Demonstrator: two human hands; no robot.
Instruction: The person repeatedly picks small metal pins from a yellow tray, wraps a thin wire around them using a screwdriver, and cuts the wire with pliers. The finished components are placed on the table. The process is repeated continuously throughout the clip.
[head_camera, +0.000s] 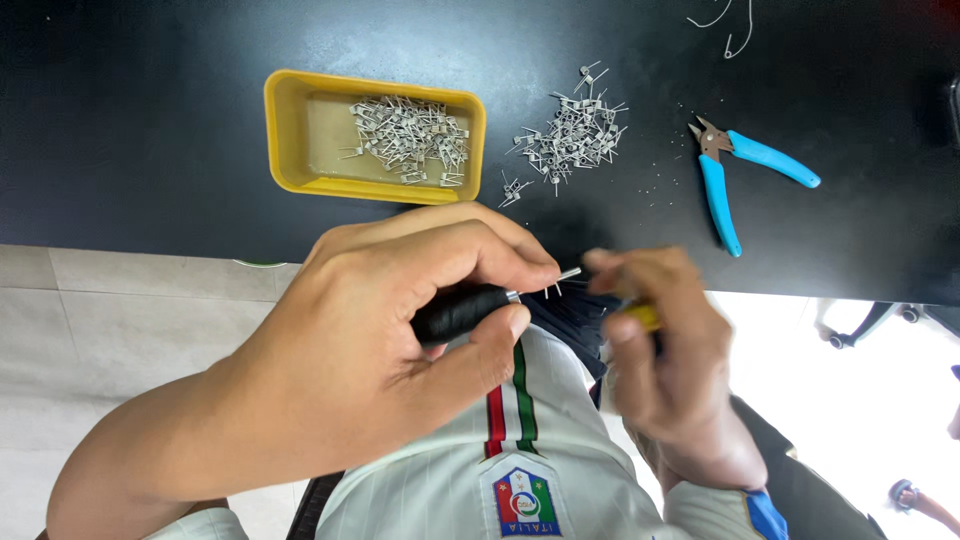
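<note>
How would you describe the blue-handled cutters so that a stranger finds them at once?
Look at the black table, on its right side. Right of the loose pile of small metal coils lie the cutters, jaws pointing left. They alone have bright blue handles; the tray is yellow.

This looks like a small workshop or assembly bench. A black worktop (150, 130) carries a yellow tray (290, 140) of tiny metal wire coils (410, 135), and a loose heap of the same coils (575, 135) lies beside it. Blue-handled wire cutters (735, 170) rest nearby among scattered wire clippings (650, 185). Pale floor tiles (110, 330) show below the bench edge.
</note>
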